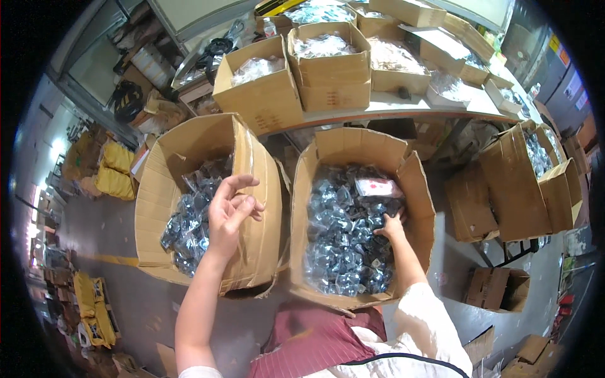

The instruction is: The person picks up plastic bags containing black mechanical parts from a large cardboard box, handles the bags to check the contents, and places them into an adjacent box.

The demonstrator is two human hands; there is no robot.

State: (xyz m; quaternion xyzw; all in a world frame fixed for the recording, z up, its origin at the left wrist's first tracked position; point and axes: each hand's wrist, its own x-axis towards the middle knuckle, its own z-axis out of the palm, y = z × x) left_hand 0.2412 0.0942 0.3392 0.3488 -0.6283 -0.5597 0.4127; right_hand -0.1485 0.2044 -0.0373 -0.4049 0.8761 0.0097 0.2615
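Observation:
My left hand [230, 211] is raised over the inner side of the left cardboard box [258, 208]. Its fingers are loosely bent and apart, with nothing in them. Dark parts in clear plastic bags [192, 217] partly fill that box. At the right, my right hand [393, 228] reaches down into a second cardboard box [421, 217], closed on a dark bagged part among the heap; some fingertips are hidden. Many similar shiny bagged parts [346, 246] surround it. A white packet with red marks [378, 188] lies on the heap just beyond this hand.
Behind the boxes, a long table [378, 104] bears several open cartons [331, 88] of bagged items and a clear bottle [269, 28]. More cartons [517, 183] stand at the right, with a small open box [498, 288] on the floor. Yellow sacks [116, 170] lie at the left.

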